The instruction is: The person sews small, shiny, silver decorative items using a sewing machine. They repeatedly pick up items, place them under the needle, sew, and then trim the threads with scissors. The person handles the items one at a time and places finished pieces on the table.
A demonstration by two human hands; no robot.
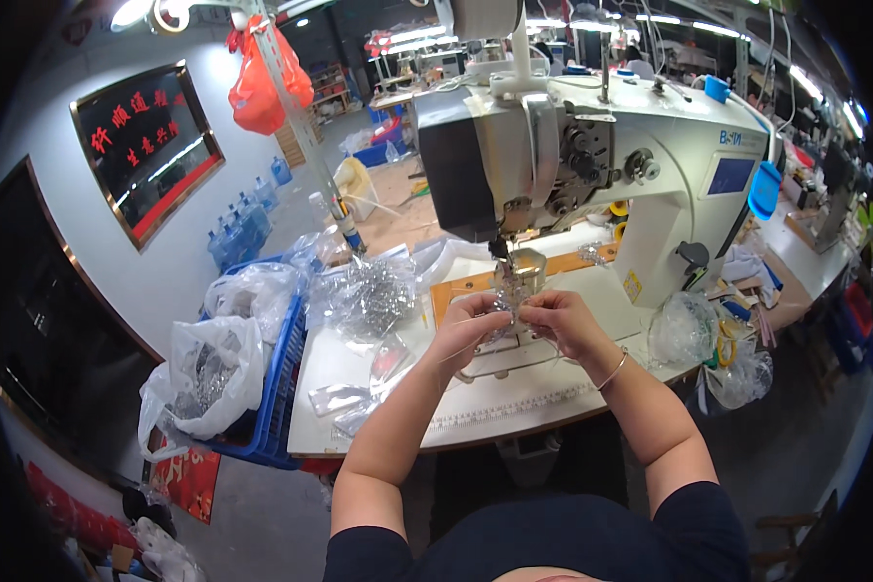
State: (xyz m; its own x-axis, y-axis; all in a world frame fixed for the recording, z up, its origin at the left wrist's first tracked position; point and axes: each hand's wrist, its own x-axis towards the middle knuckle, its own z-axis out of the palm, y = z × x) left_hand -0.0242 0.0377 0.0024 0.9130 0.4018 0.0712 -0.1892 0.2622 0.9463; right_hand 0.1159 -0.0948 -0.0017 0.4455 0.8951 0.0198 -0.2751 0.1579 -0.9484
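A white sewing machine [650, 121] stands on a white table in front of me. Just in front of its needle area, my left hand [470, 325] and my right hand [565, 320] come close together. Both have bent, pinching fingers on a small shiny silvery piece [507, 303]; its exact kind is too small to make out. The fingertips partly cover it. Left of my left hand lies a heap of similar silvery pieces [373, 296] in clear plastic. Clear plastic strips [344, 398] lie nearer the table's front edge.
A blue crate [283, 373] with white plastic bags [225, 364] stands against the table's left side. A printed ruler strip [504, 409] runs along the front edge. Clear bags [684, 328] and yellow-rimmed spools [726, 341] sit at the right. A metal post [286, 92] rises at the back left.
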